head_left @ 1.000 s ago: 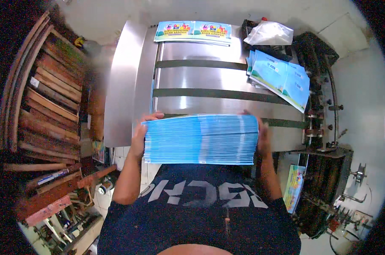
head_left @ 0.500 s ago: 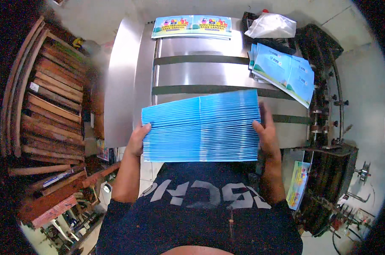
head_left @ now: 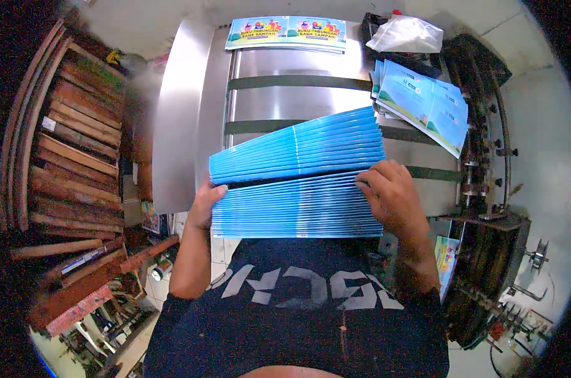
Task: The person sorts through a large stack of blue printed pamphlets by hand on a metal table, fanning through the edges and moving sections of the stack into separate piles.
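Note:
A thick stack of blue printed booklets [head_left: 298,205] is held in front of my chest, its edges fanned into many thin steps. A dark gap splits it into a far part, which slants up to the right, and a level near part. At the left end my left hand [head_left: 203,205] grips the stack, thumb on top and fingers hidden underneath. On the right, my right hand [head_left: 392,195] is closed, thumb and fingers bent together at the right edge of the near part, just below the gap.
A metal table with dark belts [head_left: 273,82] lies beyond the stack. At its far edge are colourful printed sheets [head_left: 285,34]; loose blue booklets [head_left: 421,101] lie to the right, near a white plastic bag [head_left: 405,34]. Dark machinery [head_left: 487,271] stands at right, wooden boards [head_left: 80,145] at left.
The stack has parted across its middle, and its far part has tilted upward on the right. My right hand has moved inward from the side and curled at the right edge.

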A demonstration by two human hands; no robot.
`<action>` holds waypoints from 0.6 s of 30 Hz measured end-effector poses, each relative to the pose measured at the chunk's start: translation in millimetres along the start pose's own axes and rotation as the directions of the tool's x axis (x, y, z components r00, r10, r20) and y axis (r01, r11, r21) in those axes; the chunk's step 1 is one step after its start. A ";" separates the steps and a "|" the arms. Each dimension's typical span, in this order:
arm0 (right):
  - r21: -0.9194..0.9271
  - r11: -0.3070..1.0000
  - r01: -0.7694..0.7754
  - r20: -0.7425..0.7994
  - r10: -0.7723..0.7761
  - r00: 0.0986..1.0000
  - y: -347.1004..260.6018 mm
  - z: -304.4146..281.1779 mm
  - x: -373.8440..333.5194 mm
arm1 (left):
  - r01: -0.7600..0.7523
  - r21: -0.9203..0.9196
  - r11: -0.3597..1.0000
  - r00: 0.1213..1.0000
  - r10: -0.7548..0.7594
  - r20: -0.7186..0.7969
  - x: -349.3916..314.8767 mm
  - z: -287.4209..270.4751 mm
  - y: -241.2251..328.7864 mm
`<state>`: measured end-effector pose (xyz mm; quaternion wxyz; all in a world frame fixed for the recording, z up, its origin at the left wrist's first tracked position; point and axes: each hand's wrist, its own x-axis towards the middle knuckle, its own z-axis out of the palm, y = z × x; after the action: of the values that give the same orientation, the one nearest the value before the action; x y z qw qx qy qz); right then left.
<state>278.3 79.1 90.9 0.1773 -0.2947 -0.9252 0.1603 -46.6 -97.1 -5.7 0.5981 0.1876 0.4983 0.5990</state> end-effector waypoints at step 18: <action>-0.129 0.969 0.213 0.219 -0.181 0.959 4.5 -19.5 21.3 | -0.063 0.124 0.990 0.993 0.050 0.110 -0.4 -13.5 -6.1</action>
<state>272.5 99.2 111.3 0.0731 -0.1952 -0.9728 0.1010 -54.4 -103.8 -16.4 0.5934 0.2711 0.4975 0.5717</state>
